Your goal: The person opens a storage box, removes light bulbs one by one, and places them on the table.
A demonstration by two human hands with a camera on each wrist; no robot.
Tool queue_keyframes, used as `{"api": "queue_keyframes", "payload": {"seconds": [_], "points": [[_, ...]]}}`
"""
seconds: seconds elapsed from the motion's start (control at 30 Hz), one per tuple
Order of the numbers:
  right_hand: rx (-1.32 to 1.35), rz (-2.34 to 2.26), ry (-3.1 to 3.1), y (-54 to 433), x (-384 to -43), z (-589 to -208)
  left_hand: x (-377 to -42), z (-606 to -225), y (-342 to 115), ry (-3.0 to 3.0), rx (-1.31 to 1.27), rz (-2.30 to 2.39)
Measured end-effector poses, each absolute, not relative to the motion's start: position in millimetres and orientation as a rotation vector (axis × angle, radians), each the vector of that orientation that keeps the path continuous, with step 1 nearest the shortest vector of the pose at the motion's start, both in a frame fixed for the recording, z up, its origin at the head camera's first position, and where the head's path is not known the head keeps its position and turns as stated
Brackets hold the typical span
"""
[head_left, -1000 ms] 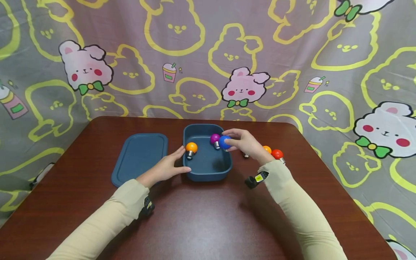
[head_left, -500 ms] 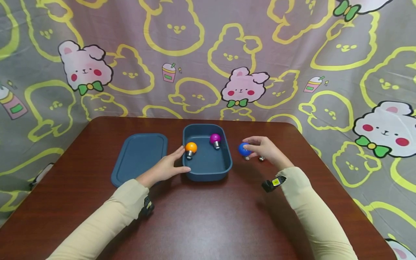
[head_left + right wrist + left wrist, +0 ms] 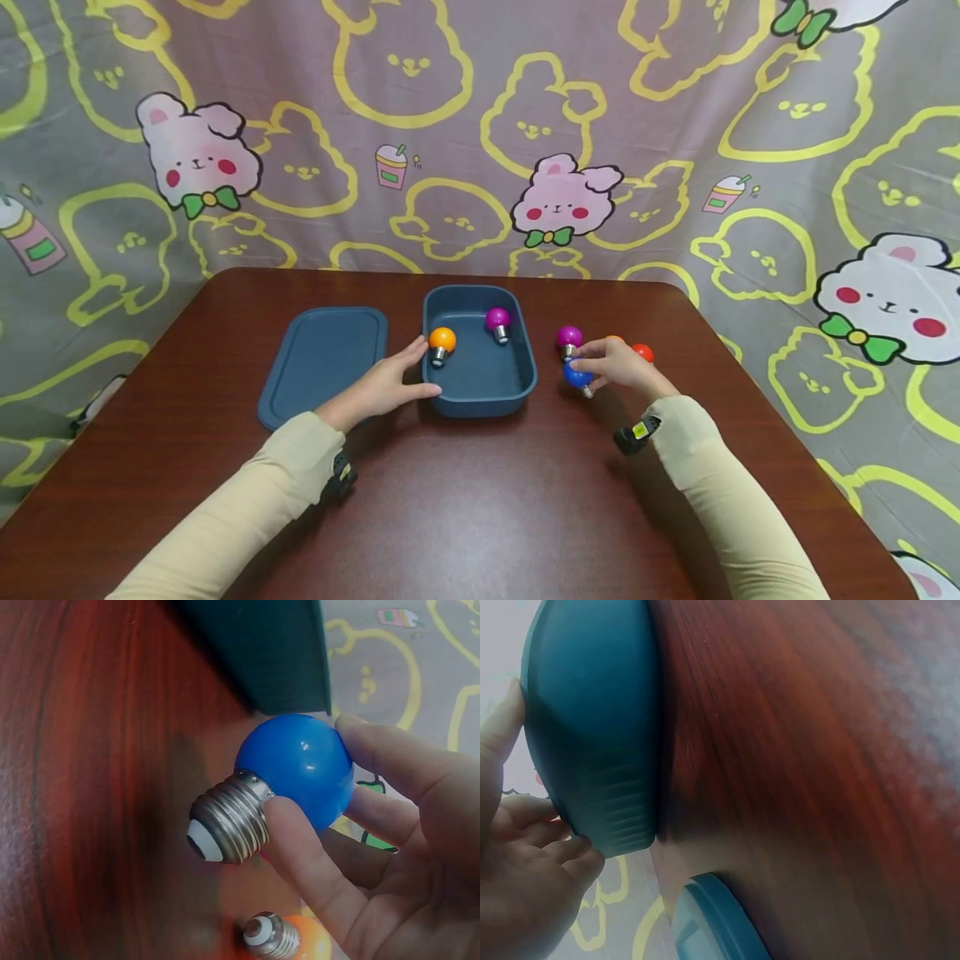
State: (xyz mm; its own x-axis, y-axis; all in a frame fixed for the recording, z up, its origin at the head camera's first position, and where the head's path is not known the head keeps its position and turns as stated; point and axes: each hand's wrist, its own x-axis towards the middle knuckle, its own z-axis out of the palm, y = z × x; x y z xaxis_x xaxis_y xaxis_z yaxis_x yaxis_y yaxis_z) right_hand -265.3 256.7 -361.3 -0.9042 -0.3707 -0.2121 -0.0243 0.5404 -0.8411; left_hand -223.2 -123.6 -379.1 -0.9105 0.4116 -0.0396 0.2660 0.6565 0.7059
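Observation:
My right hand (image 3: pixel 618 364) pinches a blue light bulb (image 3: pixel 300 765) between thumb and fingers, its metal screw base pointing down toward the table. It hovers to the right of a dark blue-grey box (image 3: pixel 480 408). My left hand (image 3: pixel 378 387) rests against the box's left side, thumb and fingers spread along the rim; in the left wrist view the fingertips touch the box wall (image 3: pixel 592 712). Inside the box lie an orange bulb (image 3: pixel 442 340) at the left and a purple bulb (image 3: pixel 497 321) at the right. Another purple bulb (image 3: pixel 569 337) lies just behind the blue one.
A red bulb (image 3: pixel 642 352) and an orange bulb (image 3: pixel 311 937) lie on the table beyond my right hand, partly hidden by it in the head view. The flat box lid (image 3: pixel 326 358) lies left of the box. A patterned curtain (image 3: pixel 450 150) hangs behind the table (image 3: pixel 465 500).
My right hand has carried the blue bulb from over the box's right rim out to the right, then lower and nearer. My left hand stays at the box.

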Motion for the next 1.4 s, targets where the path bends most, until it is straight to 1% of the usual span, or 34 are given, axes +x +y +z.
{"api": "queue_keyframes", "payload": {"seconds": [0.43, 0.6, 0.83, 1.4], "points": [[-0.38, -1.089, 2.586, 252.3, -267.5, -368.5, -223.0, -378.3, -125.1, 2.68, 0.566, 1.083], [-0.419, -1.063, 2.611, 248.7, -267.8, -372.3, -223.2, -378.6, -124.3, 2.688, 0.565, 1.079], [-0.343, -1.039, 2.637, 244.9, -266.3, -373.4, -223.2, -378.7, -124.4, 2.691, 0.568, 1.07], [-0.454, -0.976, 2.617, 244.1, -260.4, -370.9, -221.7, -376.8, -125.5, 2.682, 0.553, 1.077]]}}
